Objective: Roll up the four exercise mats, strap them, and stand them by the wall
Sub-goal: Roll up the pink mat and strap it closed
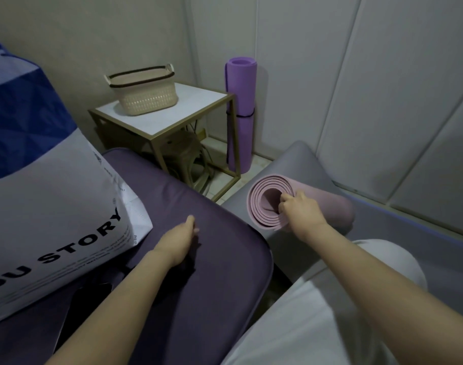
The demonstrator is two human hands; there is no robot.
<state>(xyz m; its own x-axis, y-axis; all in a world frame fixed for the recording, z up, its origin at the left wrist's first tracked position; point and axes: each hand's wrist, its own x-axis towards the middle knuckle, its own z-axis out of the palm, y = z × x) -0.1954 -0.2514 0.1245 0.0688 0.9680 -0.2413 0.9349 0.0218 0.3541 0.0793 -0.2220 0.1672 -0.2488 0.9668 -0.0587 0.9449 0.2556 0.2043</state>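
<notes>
Head view: the right hand (pixel 300 209) is gripping the open end of the rolled pink mat (pixel 328 206), fingers curling into its spiral. The roll is lying on a grey padded surface (pixel 301 159). The left hand (pixel 181 239) is resting on a dark purple cushion (pixel 220 259); I cannot tell its finger pose. At eleven o'clock from the roll, a strapped purple mat (pixel 239 101) is standing against the panelled wall (pixel 383 101). At ten o'clock a side table (pixel 172 122) is carrying a basket (pixel 146 93). A printed bag (pixel 54 206) is crowding nine o'clock.
</notes>
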